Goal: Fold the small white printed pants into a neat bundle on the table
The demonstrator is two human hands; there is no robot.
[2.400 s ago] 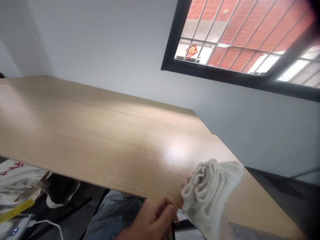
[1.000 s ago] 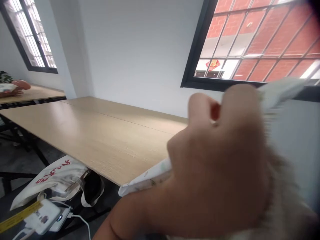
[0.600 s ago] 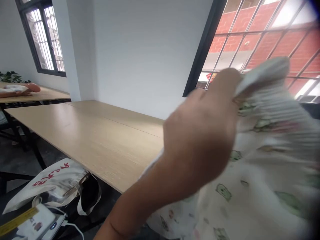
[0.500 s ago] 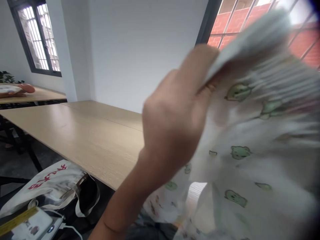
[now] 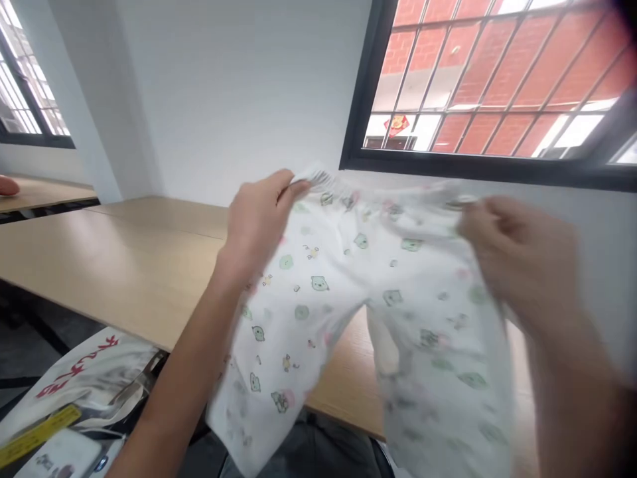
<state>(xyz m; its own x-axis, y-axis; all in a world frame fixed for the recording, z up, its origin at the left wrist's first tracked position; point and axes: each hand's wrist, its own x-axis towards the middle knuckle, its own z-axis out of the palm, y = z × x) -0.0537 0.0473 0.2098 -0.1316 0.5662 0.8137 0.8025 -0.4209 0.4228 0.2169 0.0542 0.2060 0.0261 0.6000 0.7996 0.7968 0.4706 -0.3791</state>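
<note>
A pair of small white pants with green bear prints and an elastic waist hangs spread in the air above the table. My left hand pinches one end of the waistband between thumb and fingers. At the other end, my right hand grips the waistband, its outline smeared by motion. Both legs hang down and apart, with the tabletop showing between them. The right-hand leg is blurred.
The wooden table runs along the wall below a barred window. At the lower left lie a white cloth bag with red characters, a yellow strip and a white device.
The pants came down from close to the camera and are now stretched out between both hands. My right hand has come into view. The view has swung to the right.
</note>
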